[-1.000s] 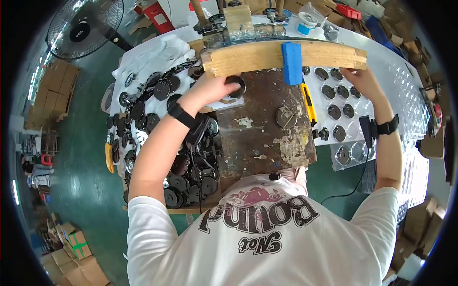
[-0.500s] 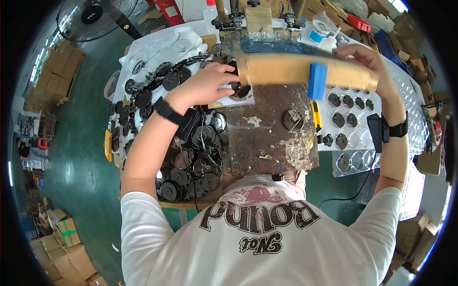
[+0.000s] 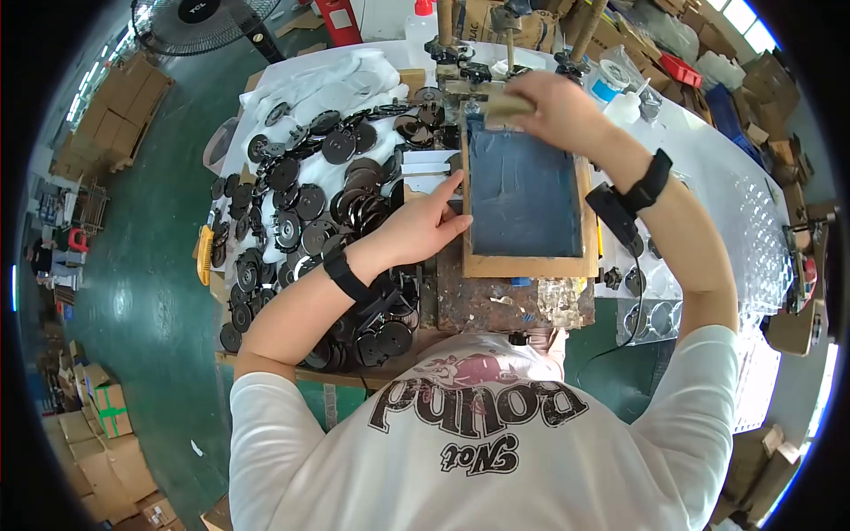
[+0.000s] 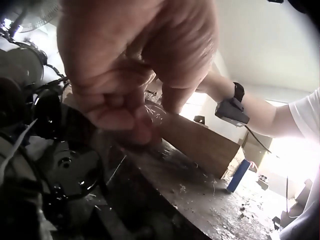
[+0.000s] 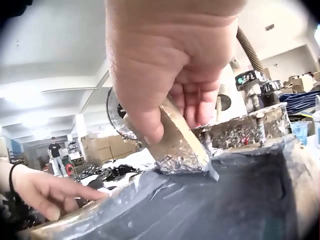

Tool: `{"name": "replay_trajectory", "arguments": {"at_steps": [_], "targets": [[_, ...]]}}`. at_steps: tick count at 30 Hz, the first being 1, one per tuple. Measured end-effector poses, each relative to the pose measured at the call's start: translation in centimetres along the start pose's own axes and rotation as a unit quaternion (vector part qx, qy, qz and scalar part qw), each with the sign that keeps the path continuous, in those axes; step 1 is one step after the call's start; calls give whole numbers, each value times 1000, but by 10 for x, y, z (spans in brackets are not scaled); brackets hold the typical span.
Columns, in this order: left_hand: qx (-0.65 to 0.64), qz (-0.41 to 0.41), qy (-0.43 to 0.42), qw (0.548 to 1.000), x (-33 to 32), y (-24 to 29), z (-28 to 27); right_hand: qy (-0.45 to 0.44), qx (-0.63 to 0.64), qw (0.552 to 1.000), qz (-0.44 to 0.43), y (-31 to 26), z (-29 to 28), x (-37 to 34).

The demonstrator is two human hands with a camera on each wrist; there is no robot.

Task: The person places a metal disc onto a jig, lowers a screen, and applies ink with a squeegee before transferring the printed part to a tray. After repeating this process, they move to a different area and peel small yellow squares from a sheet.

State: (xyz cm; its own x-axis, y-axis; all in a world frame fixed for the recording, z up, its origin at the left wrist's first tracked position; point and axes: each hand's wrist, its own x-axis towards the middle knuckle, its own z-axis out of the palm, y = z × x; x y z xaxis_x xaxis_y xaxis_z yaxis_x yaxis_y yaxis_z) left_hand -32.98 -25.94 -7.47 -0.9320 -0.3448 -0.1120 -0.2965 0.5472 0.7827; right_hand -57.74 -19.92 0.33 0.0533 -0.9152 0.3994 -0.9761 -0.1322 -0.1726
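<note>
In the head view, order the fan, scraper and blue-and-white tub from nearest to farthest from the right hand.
1. Scraper: in the right hand.
2. Blue-and-white tub: just to its right.
3. Fan: far upper left.

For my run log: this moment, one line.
right hand: grips flat tan block | left hand: touches rectangular wooden frame | dark blue-grey sheet: inside frame, block at far end

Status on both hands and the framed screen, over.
Right hand grips scraper, far end of screen. Left hand at frame, left side. Black discs left, off screen.
</note>
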Motion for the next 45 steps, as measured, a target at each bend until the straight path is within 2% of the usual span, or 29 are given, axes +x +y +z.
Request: {"name": "replay_trajectory", "arguments": {"at_steps": [1, 4, 5, 7, 12, 15, 16, 18, 19, 21, 22, 24, 25, 28, 29, 31, 32, 33, 34, 35, 36, 38, 39, 40, 42, 44, 45], "targets": [[0, 0, 2, 1000, 1, 0, -1, 0, 0, 1000, -2, -3, 0, 1], [17, -1, -4, 1000, -2, 2, -2, -149, 25, 988, 8, -24, -2, -8], [11, -7, -1, 1000, -4, 2, -1, -156, 28, 987, 3, -29, 1, -16], [5, -10, -9, 1000, -3, 2, -1, -114, 85, 989, -50, -34, 4, -35], [-9, 5, 1, 1000, -2, -1, 1, -135, 96, 982, -91, -58, -9, -49], [-10, 0, 1, 1000, -4, 5, -2, -202, 84, 976, -7, -48, -20, -26], [-13, -1, 0, 1000, -5, 7, -4, -199, 85, 976, -13, -38, -19, -19], [-45, 16, 12, 999, -5, 11, -9, -134, 62, 988, 34, -7, -20, -8], [-82, 34, 19, 996, -5, 13, -12, -131, 62, 989, 31, 5, -26, -4], [-119, 54, 26, 991, -5, 23, -21, -62, 171, 972, 151, 32, -46, -3], [-137, 86, 34, 986, -7, 35, -29, -62, 170, 972, 151, 52, -55, -6], [-175, 152, 49, 972, -8, 53, -43, -59, 221, 949, 215, 87, -71, -18], [-178, 154, 47, 971, -6, 54, -45, -59, 218, 949, 218, 88, -74, -25], [-219, 292, 91, 927, -2, 50, -55, -81, 240, 907, 336, 83, -82, -61], [-223, 296, 87, 925, -2, 51, -61, -80, 235, 906, 342, 99, -77, -78], [-40, 219, 121, 967, -5, 47, -78, -20, 446, 864, 232, 140, -54, -124], [64, 192, 153, 967, -2, 35, -84, -17, 443, 864, 237, 139, -42, -125], [168, 163, 182, 955, 3, 18, -89, -132, 357, 895, 233, 131, -27, -115], [277, 125, 197, 932, 6, -2, -95, -244, 265, 906, 224, 121, -10, -106], [383, 85, 210, 895, 7, -23, -99, -207, 301, 911, 191, 111, 11, -105], [385, 89, 206, 895, 8, -44, -101, -168, 335, 914, 157, 101, 30, -102], [477, -23, 184, 859, 8, -72, -105, -212, 129, 950, 190, 36, 33, -80], [480, -19, 181, 858, 7, -71, -109, -144, 141, 974, 105, 29, 52, -73], [447, -38, 167, 878, 6, -68, -112, -72, 150, 986, 19, 14, 63, -61], [380, -74, 132, 912, 4, -63, -116, -136, 93, 986, 37, -19, 66, -30], [381, -48, 132, 914, 2, -69, -119, -48, 8, 998, 27, -37, 89, -19], [377, -29, 138, 915, 3, -71, -121, -84, 43, 994, 47, -41, 98, -11]]}}
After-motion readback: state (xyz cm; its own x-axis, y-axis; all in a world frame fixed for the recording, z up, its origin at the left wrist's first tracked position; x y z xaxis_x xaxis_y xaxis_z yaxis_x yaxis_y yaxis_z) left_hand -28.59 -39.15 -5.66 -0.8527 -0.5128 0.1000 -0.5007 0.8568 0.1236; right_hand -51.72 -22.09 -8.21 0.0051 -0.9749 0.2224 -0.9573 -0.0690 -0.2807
